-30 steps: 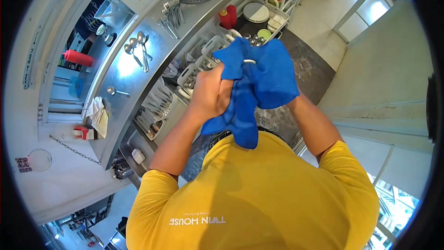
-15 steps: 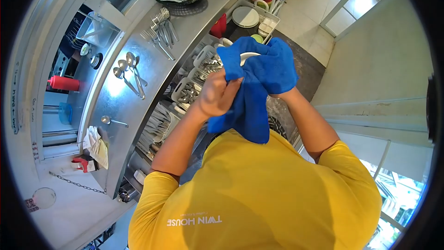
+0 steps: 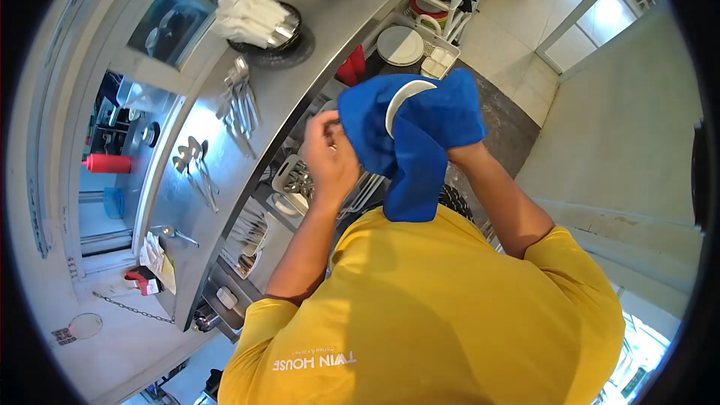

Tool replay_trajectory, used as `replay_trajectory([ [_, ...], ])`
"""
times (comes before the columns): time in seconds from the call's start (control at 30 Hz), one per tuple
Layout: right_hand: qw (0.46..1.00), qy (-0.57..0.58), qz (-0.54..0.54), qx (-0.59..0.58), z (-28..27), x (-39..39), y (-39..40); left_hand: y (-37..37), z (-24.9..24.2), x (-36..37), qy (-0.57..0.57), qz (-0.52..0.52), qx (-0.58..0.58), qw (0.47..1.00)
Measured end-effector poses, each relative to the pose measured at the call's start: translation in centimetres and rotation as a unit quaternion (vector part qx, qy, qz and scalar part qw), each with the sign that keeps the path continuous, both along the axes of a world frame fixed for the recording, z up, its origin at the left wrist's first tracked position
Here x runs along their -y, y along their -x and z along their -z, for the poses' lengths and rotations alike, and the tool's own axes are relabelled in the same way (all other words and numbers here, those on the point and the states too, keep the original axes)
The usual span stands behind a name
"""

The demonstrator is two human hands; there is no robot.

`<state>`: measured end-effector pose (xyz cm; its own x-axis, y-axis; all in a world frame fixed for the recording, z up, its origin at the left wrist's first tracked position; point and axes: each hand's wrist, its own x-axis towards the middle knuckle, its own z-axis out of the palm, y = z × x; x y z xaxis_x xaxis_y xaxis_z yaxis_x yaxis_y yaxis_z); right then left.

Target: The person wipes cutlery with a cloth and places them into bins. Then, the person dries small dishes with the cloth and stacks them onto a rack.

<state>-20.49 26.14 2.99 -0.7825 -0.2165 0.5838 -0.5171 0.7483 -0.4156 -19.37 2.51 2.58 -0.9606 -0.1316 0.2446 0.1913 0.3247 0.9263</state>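
A blue cloth point(image 3: 418, 180) is bunched in front of my chest, draped around a white dish point(image 3: 399, 100). Only a curved strip of the dish's rim shows between the folds; the rest is covered. My left hand point(image 3: 331, 159) is at the cloth's left edge, its fingers curled against the fabric. On the other side, my right hand point(image 3: 466, 156) supports the bundle from below, with its fingers hidden under the cloth.
Along the left runs a steel counter point(image 3: 315, 45) with forks point(image 3: 241, 105), spoons point(image 3: 196, 169) and a black basket of wrapped napkins point(image 3: 289, 34). Beneath it are cutlery bins point(image 3: 287, 180) and a white plate point(image 3: 400, 46). A pale wall point(image 3: 615, 120) stands at right.
More of the white dish's rim now shows between the folds. My left hand has shifted left and its fingers are more curled. The cloth has spread out around the dish.
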Motion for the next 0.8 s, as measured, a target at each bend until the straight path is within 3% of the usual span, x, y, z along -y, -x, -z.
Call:
replay_trajectory([
  [0.03,0.998,0.042,0.034,0.028,0.3,-1.2,0.8,1.1,0.8,-0.7,0.018,-0.018,-0.094,0.995],
  [0.07,0.996,0.064,0.050,0.048,1.3,-2.3,1.6,1.7,-0.1,-2.2,0.023,-0.017,-0.089,0.996],
  [0.1,0.992,0.087,0.066,0.067,2.2,-3.3,2.3,2.2,-1.7,-3.9,-0.015,0.065,-0.059,0.996],
  [0.17,0.944,0.298,0.004,0.142,5.4,-4.9,4.0,3.2,-1.6,-7.4,-0.070,0.199,-0.014,0.977],
  [0.2,0.942,0.302,0.003,0.148,6.1,-5.8,4.4,3.4,-0.7,-8.7,-0.061,0.220,0.031,0.973],
  [0.27,0.978,0.170,0.027,0.121,7.1,-7.4,5.3,4.2,0.0,-11.1,-0.018,0.220,0.049,0.974],
  [0.3,0.976,0.175,0.029,0.126,8.1,-8.2,5.2,4.6,0.4,-12.2,0.004,0.220,0.058,0.974],
  [0.37,0.934,0.297,-0.030,0.197,10.6,-9.9,4.0,4.9,2.4,-13.6,0.030,0.212,0.170,0.962],
  [0.43,0.922,0.306,-0.045,0.233,9.7,-11.2,3.2,5.0,5.1,-14.7,0.037,0.215,0.198,0.956],
  [0.5,0.908,0.315,-0.061,0.268,10.5,-12.6,2.9,5.2,7.0,-16.1,-0.025,0.207,0.229,0.951],
  [0.6,0.913,0.266,-0.054,0.304,14.1,-15.7,2.1,6.4,8.4,-17.7,-0.042,0.224,0.292,0.929],
  [0.67,0.812,0.381,0.052,0.439,15.9,-17.2,1.6,8.2,11.1,-18.2,-0.033,0.246,0.285,0.926],
  [0.73,0.801,0.360,0.074,0.472,15.9,-19.5,1.3,11.6,13.0,-18.3,0.070,0.238,0.274,0.929],
  [0.77,0.794,0.337,0.093,0.497,16.1,-20.5,1.1,13.3,15.8,-18.2,-0.010,0.208,0.326,0.922],
  [0.8,0.790,0.337,0.095,0.503,16.7,-21.4,0.7,15.7,19.5,-17.5,0.060,0.198,0.301,0.931],
])
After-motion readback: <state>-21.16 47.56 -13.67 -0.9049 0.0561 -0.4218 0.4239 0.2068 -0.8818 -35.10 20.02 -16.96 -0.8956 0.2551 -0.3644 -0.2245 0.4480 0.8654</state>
